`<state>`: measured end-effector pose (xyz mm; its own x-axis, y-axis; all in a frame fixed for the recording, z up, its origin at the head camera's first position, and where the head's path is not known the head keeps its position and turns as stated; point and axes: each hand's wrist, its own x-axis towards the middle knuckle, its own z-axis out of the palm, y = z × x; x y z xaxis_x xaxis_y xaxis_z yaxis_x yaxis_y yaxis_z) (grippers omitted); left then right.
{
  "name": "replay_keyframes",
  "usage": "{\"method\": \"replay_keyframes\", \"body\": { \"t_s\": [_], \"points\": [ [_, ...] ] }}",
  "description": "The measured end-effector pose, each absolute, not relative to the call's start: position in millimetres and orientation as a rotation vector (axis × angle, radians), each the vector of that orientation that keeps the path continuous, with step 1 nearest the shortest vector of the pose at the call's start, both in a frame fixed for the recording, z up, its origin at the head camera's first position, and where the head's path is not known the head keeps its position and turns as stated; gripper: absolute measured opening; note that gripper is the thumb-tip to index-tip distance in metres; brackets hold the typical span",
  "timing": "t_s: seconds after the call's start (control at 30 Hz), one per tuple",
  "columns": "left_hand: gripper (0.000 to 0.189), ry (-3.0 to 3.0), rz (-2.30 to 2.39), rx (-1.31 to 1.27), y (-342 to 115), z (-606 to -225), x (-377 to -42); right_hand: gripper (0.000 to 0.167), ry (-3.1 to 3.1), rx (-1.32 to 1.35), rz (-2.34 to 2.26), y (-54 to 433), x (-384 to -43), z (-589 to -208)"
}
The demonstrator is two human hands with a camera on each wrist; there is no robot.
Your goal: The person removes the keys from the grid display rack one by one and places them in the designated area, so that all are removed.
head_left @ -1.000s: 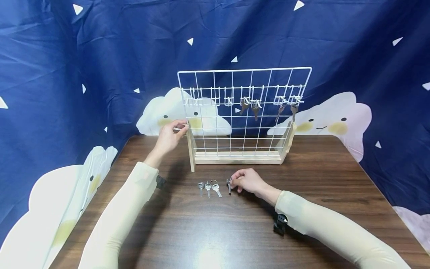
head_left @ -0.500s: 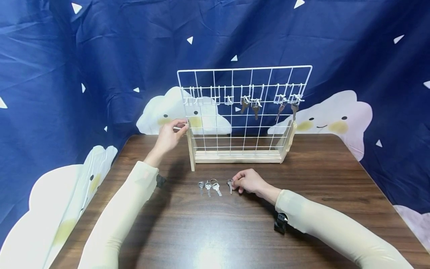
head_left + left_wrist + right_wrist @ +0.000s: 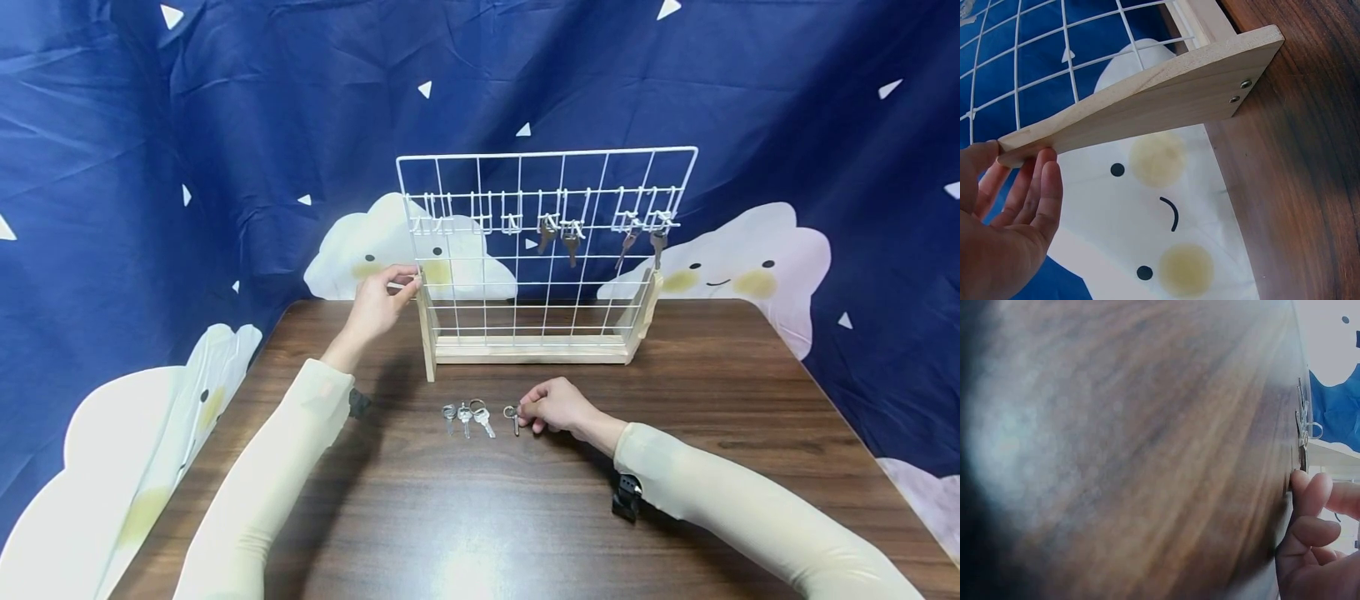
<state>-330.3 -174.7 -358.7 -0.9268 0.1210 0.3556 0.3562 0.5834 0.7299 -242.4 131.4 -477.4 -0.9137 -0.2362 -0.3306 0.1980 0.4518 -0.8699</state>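
My left hand [image 3: 378, 304] pinches the top end of the wooden side support [image 3: 1147, 94] of a white wire grid rack [image 3: 547, 283], thumb on one side and fingers on the other. On the table in front of the rack, my right hand [image 3: 561, 406] pinches a small key [image 3: 516, 425] whose ring [image 3: 510, 412] sticks out to the left. Its fingertips partly cover the key. Left of it lie three more silver keys: one key [image 3: 449, 417], a middle key [image 3: 466, 421] and a key with a ring [image 3: 483, 421].
White hooks [image 3: 512, 223] line the grid's upper part. Several keys hang from them, among them a brownish key [image 3: 572, 246] and a key at the right end [image 3: 658, 246]. The brown wooden table [image 3: 420, 508] meets a blue curtain [image 3: 247, 150] behind.
The key in my right hand has turned between the fingers, so its ring now shows at the left. My right hand has shifted very slightly right; the left hand stays on the support.
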Motion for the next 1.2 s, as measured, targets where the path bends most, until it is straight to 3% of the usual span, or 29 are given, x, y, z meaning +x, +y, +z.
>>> {"method": "replay_keyframes", "body": {
  "t_s": [0.73, 1.2],
  "points": [
    [0.031, -2.539, -1.278, -0.405, -175, -360, -332, 0.013, 2.279, -0.079, -1.474, 141, -239, -467],
    [0.031, -2.546, -1.252, -0.397, -175, -360, -331, 0.030, 2.302, -0.150, -1.511, 150, -240, -451]
  ]
}}
